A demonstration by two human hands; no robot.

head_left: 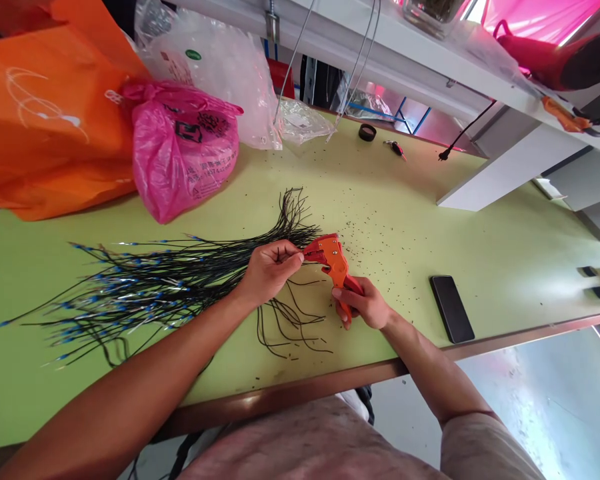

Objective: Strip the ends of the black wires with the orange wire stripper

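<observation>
Orange wire stripper (336,261) meets a bundle of black wires (150,287) on a green table (420,220)

The left hand (271,270) is closed, its fingers curled tightly around the black wires just beside the orange wire stripper, pinching them together. The right hand (361,304) grips the stripper's handles, its fingers wrapped around them and the thumb lying on top. The two hands nearly touch. The tool is held up just above the table, and the wires run toward its head, though the hand hides whether any sit in its jaws.

Blue crimp terminals (97,297) dot the bundle's far ends, which fan out to the left across the tabletop. A looser spray of black wire ends (291,327) hangs below the hands. Tiny black insulation scraps (375,233) are scattered around the tool and farther along the table.

To the right lies a black smartphone (451,309). Toward the back are a pink plastic bag (183,157), an orange bag (45,120) and a clear plastic bag (215,73). Near the far edge sit a black ring of tape (367,132) and a small red-and-black tool (395,149), and a white shelf (510,167) stands above the table's far end
</observation>
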